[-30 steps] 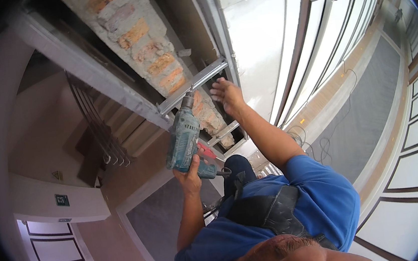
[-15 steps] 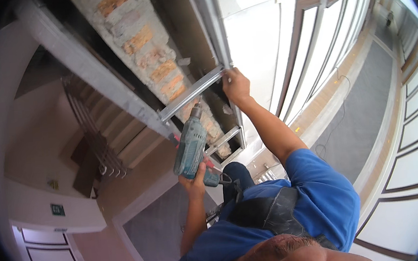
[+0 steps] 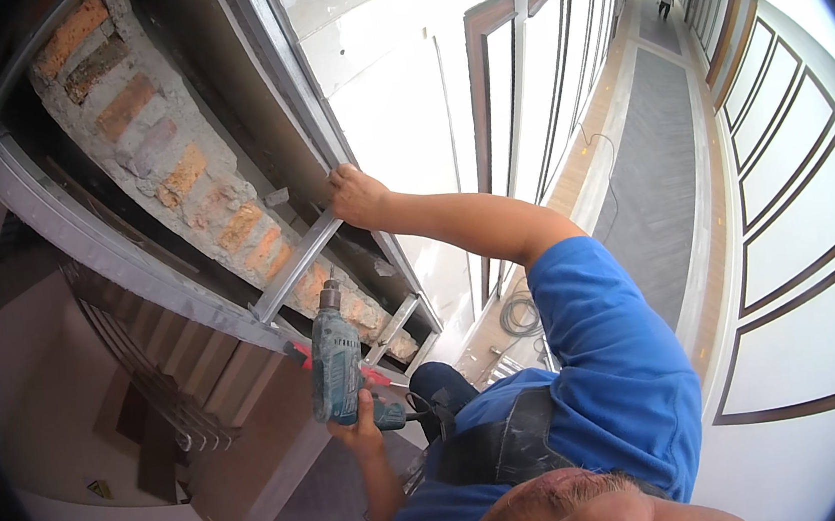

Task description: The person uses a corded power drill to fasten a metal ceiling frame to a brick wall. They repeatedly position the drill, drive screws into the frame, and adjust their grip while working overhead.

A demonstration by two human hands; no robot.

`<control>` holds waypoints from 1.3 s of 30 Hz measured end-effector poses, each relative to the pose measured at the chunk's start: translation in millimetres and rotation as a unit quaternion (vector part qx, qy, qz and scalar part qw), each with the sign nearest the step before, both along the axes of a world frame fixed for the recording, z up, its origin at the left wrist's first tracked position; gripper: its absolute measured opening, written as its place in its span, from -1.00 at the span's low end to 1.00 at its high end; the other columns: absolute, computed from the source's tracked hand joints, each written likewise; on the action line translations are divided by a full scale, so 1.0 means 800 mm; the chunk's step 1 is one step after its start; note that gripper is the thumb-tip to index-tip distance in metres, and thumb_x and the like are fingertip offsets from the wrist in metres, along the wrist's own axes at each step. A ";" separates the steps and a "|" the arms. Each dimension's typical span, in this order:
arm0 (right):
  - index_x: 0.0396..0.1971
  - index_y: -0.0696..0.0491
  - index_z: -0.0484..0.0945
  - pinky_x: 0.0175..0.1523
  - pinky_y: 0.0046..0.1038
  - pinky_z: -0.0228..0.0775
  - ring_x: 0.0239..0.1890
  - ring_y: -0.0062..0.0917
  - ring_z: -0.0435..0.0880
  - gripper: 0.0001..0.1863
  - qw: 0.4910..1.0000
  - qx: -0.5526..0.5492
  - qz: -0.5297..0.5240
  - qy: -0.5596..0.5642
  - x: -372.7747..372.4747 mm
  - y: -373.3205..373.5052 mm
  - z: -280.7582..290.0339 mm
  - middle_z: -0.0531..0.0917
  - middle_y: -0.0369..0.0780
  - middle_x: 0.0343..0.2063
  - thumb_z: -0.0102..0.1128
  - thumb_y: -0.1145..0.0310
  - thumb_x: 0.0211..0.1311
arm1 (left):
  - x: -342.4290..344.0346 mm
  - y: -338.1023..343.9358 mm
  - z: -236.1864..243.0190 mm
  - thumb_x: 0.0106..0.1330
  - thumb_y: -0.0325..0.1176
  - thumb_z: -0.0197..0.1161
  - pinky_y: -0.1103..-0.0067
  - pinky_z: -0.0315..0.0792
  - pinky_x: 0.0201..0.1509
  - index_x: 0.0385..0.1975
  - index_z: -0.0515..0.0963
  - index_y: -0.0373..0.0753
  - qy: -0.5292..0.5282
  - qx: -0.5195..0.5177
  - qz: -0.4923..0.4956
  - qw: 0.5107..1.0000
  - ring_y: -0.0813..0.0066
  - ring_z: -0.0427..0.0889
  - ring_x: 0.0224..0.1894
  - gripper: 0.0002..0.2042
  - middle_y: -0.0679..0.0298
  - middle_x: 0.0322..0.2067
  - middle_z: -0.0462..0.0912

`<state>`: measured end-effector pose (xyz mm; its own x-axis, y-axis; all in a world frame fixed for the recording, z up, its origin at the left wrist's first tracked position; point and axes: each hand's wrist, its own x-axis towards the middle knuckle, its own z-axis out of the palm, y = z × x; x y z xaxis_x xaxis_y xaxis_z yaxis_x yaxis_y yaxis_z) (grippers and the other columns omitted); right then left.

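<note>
Drill (image 3: 336, 364): 1, teal, dusty, toward 7:30 from centre of the head view; chuck aimed at 12 o'clock, bit too small to make out.
Crossbar (image 3: 300, 267): 1, silver metal, at 9 o'clock, just beside the chuck; contact cannot be told.
Rail (image 3: 292, 77): 1, silver metal, toward 11 o'clock, meeting the crossbar's upper end.
Backing: brick strip (image 3: 178, 178), rough-edged, toward 10 o'clock, behind the crossbar.
Hazard, twist: a binding bit could wrench the drill round, the likely cause being its 1-handed support.
Hazard, skid: a tip slipping along smooth metal toward 1 o'clock could reach the right hand (image 3: 359, 198).
Hazard, snag: the cord (image 3: 417, 416), close to the leg, could catch and tug the drill aside.
Left hand (image 3: 357, 430): at 7 o'clock, closed round the drill's handle; trigger finger hidden.
Right hand: at 11 o'clock, fingers bent, touching the rail by the crossbar's upper end; whether clenched on it or pinching something small, cannot tell.
Red piece (image 3: 376, 377): partly behind the drill, kind unclear.
</note>
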<state>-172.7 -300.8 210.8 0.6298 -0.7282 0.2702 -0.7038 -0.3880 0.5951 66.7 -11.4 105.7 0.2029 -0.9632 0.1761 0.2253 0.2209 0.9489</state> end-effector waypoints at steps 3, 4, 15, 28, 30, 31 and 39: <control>-0.42 -0.15 0.79 0.07 -0.37 0.29 -0.02 -0.47 0.61 -0.85 0.999 0.028 0.002 0.033 0.010 -0.016 0.002 0.73 -0.40 -0.30 0.24 0.25 0.17 | 0.002 0.005 0.002 0.34 -0.53 0.35 0.47 0.69 -0.28 0.13 0.46 -0.45 -0.011 -0.005 -0.005 1.000 0.26 0.77 -0.10 -0.61 0.03 -0.06 0.67; -0.42 -0.15 0.79 0.06 -0.37 0.30 -0.03 -0.47 0.63 -0.85 0.998 0.046 -0.001 0.046 0.012 -0.019 0.001 0.73 -0.40 -0.31 0.24 0.25 0.16 | 0.004 0.005 -0.001 0.34 -0.53 0.35 0.47 0.69 -0.28 0.14 0.46 -0.44 -0.009 -0.004 -0.009 1.000 0.27 0.77 -0.10 -0.61 0.03 -0.05 0.67; -0.45 -0.14 0.77 -0.10 -0.40 0.36 -0.14 -0.49 0.69 -0.93 0.994 -0.067 0.058 0.070 0.002 -0.011 -0.008 0.76 -0.40 -0.35 0.33 0.29 0.12 | 0.019 0.002 -0.032 0.33 -0.53 0.36 0.48 0.69 -0.27 0.14 0.48 -0.44 0.021 0.058 0.000 0.998 0.29 0.77 -0.10 -0.60 0.05 -0.06 0.68; -0.31 -0.08 0.79 0.11 -0.34 0.32 0.07 -0.41 0.60 -0.82 0.994 0.023 0.026 0.100 0.010 -0.004 0.001 0.74 -0.34 -0.14 0.26 0.26 0.19 | -0.004 0.011 0.019 0.35 -0.57 0.31 0.49 0.67 -0.25 0.10 0.50 -0.44 -0.008 0.024 -0.005 1.000 0.31 0.77 -0.12 -0.66 0.03 -0.05 0.69; -0.31 -0.08 0.79 0.14 -0.34 0.32 0.07 -0.41 0.59 -0.83 0.997 0.040 0.015 0.070 0.011 0.000 0.002 0.73 -0.34 -0.13 0.25 0.27 0.19 | -0.005 0.011 0.028 0.34 -0.58 0.31 0.49 0.66 -0.25 0.08 0.52 -0.43 -0.024 0.031 0.002 0.999 0.33 0.77 -0.13 -0.68 0.05 -0.07 0.69; -0.31 -0.08 0.79 0.16 -0.35 0.32 0.07 -0.42 0.59 -0.83 0.997 0.051 0.013 0.056 0.013 0.003 0.001 0.73 -0.34 -0.13 0.25 0.28 0.19 | -0.005 0.013 0.033 0.34 -0.58 0.31 0.50 0.66 -0.24 0.08 0.53 -0.43 -0.024 0.022 0.001 0.999 0.34 0.76 -0.13 -0.68 0.06 -0.07 0.70; -0.24 0.01 0.75 0.17 -0.28 0.35 0.08 -0.35 0.58 -0.80 0.996 0.013 0.042 -0.080 -0.015 0.026 -0.001 0.69 -0.20 -0.08 0.18 0.34 0.22 | -0.013 -0.018 0.048 0.34 -0.55 0.35 0.51 0.66 -0.20 0.11 0.55 -0.41 -0.011 -0.018 0.010 1.000 0.41 0.75 -0.17 -0.65 0.12 -0.12 0.74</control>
<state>-184.9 -280.0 210.2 0.6397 -0.6823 0.3538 -0.7527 -0.4631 0.4679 56.6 -25.6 144.4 0.2179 -0.9518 0.2158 0.1996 0.2599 0.9448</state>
